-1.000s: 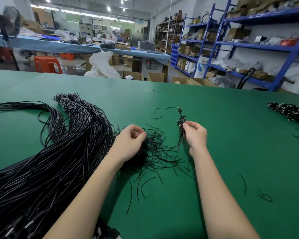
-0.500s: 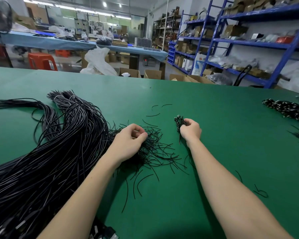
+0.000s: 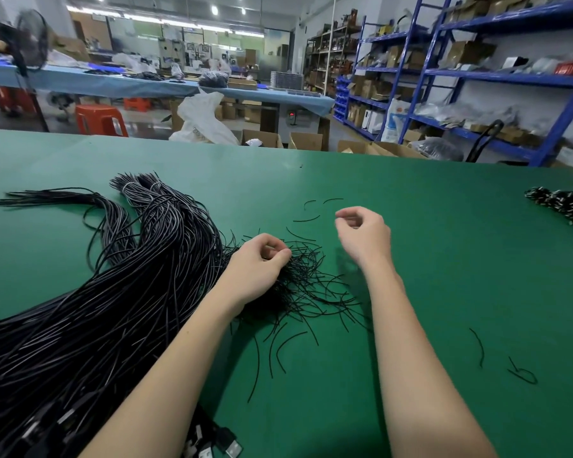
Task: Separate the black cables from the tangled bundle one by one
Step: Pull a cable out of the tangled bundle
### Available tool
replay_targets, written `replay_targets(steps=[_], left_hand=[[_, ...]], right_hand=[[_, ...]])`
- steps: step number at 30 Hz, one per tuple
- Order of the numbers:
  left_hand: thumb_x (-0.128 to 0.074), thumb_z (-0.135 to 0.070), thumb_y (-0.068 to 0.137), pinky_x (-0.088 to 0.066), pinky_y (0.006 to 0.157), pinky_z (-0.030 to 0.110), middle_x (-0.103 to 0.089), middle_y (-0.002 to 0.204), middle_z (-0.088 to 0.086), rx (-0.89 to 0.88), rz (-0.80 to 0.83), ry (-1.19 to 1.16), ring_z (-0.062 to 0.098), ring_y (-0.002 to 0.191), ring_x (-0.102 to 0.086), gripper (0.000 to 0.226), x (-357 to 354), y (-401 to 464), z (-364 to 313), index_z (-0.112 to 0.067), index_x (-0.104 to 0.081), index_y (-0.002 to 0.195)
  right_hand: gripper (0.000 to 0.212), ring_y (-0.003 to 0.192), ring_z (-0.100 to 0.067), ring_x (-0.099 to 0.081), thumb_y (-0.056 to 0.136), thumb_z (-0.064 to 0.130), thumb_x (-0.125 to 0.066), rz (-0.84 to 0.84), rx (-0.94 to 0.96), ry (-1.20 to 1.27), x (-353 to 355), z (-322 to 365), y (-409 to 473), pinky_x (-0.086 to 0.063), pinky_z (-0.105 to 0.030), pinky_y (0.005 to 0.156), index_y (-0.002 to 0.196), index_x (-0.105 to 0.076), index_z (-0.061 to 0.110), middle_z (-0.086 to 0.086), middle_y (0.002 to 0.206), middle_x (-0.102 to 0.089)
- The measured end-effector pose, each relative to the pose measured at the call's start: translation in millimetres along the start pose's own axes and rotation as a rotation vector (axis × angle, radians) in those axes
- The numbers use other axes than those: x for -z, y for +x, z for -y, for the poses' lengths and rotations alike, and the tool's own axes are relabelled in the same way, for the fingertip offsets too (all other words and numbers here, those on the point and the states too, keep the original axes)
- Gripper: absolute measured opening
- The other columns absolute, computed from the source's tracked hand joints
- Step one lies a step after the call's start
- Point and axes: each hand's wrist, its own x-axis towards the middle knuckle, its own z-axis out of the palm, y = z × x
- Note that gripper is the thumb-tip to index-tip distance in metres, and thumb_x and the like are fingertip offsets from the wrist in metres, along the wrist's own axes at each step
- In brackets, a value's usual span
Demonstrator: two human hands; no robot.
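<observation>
The big bundle of black cables (image 3: pixel 80 312) runs off the left and bottom edges of the frame, the left hand (image 3: pixel 255 269) covers the middle of the loose tangle (image 3: pixel 298 285), and the right hand (image 3: pixel 364 236) is motion-blurred, its grip unreadable.

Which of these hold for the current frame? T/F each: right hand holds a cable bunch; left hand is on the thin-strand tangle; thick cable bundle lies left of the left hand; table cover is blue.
1. The right hand holds a cable bunch. False: its fingers are curled, with nothing visible in them.
2. The left hand is on the thin-strand tangle. True.
3. The thick cable bundle lies left of the left hand. True.
4. The table cover is blue. False: it is green.
</observation>
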Motion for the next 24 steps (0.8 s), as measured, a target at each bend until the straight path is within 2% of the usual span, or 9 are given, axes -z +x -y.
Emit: replay_targets(steps=[2,4,8,10,13,16,18,20,24], left_hand=[[-0.065,-0.035,0.093,-0.055,0.093,0.048,-0.071,0.098,0.001,0.011,-0.018,-0.012,0.020,0.097,-0.069,0.006,-0.7,-0.8,-1.2,-0.029,-0.067,0.094],[-0.065,-0.034,0.092,-0.055,0.092,0.050,-0.072,0.096,0.005,0.026,-0.038,-0.026,0.024,0.096,-0.070,0.008,-1.1,-1.4,-2.6,-0.027,-0.067,0.091],[-0.068,-0.030,0.089,-0.056,0.091,0.050,-0.072,0.082,0.005,0.070,-0.061,-0.059,0.026,0.085,-0.070,0.007,2.1,0.7,2.1,-0.023,-0.069,0.087],[-0.072,-0.027,0.085,-0.059,0.085,0.040,-0.069,0.072,-0.006,0.083,-0.092,-0.028,0.016,0.075,-0.066,0.005,5.5,3.0,3.7,-0.022,-0.070,0.084],[-0.067,-0.035,0.086,-0.048,0.068,0.021,-0.068,0.074,-0.010,0.015,-0.321,0.247,0.013,0.080,-0.065,0.011,13.5,1.3,-0.1,-0.024,-0.067,0.083],[-0.054,-0.037,0.094,-0.044,0.087,0.037,-0.069,0.108,0.002,-0.013,-0.482,0.718,0.028,0.107,-0.058,0.019,26.5,-2.0,3.8,-0.024,-0.063,0.105],[-0.048,-0.036,0.098,-0.036,0.101,0.045,-0.061,0.127,0.014,0.149,-0.352,0.989,0.036,0.125,-0.046,0.032,35.3,-3.4,9.9,-0.016,-0.057,0.121],[-0.047,-0.034,0.099,-0.034,0.104,0.044,-0.062,0.126,0.016,0.227,-0.272,1.056,0.037,0.128,-0.043,0.033,39.0,-3.8,13.7,-0.012,-0.061,0.118],[-0.054,-0.030,0.095,-0.043,0.093,0.039,-0.067,0.114,0.010,0.138,-0.317,0.983,0.031,0.112,-0.059,0.026,37.3,-3.3,10.0,-0.015,-0.068,0.111]], right_hand=[[0.011,0.076,0.007,-0.065,0.091,0.020,-0.066,0.102,0.077,0.061,-12.9,17.6,-16.9,-0.044,-0.004,0.067,0.092,-0.074,0.027,0.015,0.085,-0.073],[0.012,0.076,0.007,-0.066,0.090,0.018,-0.066,0.166,0.111,0.129,-30.2,25.8,-34.7,-0.043,-0.001,0.065,0.089,-0.075,0.025,0.011,0.083,-0.075],[0.019,0.083,-0.001,-0.067,0.095,0.017,-0.057,0.147,0.098,0.162,-61.1,18.1,-68.5,-0.045,-0.006,0.069,0.092,-0.073,0.026,0.010,0.086,-0.074],[0.018,0.088,-0.010,-0.067,0.096,0.019,-0.055,0.093,0.080,0.187,-69.4,13.9,-79.7,-0.049,-0.019,0.075,0.094,-0.071,0.027,0.010,0.085,-0.073],[0.016,0.085,-0.012,-0.065,0.092,0.019,-0.058,0.052,0.115,0.180,-74.4,12.3,-87.5,-0.050,-0.026,0.078,0.094,-0.070,0.028,0.012,0.079,-0.072],[0.014,0.077,-0.005,-0.065,0.091,0.018,-0.060,0.026,0.168,0.184,-74.9,11.0,-92.8,-0.045,-0.009,0.071,0.092,-0.070,0.027,0.012,0.075,-0.073],[0.012,0.075,-0.003,-0.065,0.091,0.020,-0.061,0.025,0.166,0.181,-75.0,10.0,-94.3,-0.041,-0.004,0.067,0.091,-0.070,0.028,0.012,0.075,-0.073],[0.013,0.074,-0.003,-0.064,0.092,0.020,-0.060,0.030,0.156,0.174,-76.1,10.6,-95.3,-0.040,-0.004,0.066,0.090,-0.070,0.028,0.012,0.073,-0.072],[0.012,0.074,-0.009,-0.066,0.091,0.020,-0.061,0.058,0.156,0.164,-79.0,15.1,-97.6,-0.053,-0.027,0.074,0.091,-0.071,0.027,0.010,0.073,-0.073]])
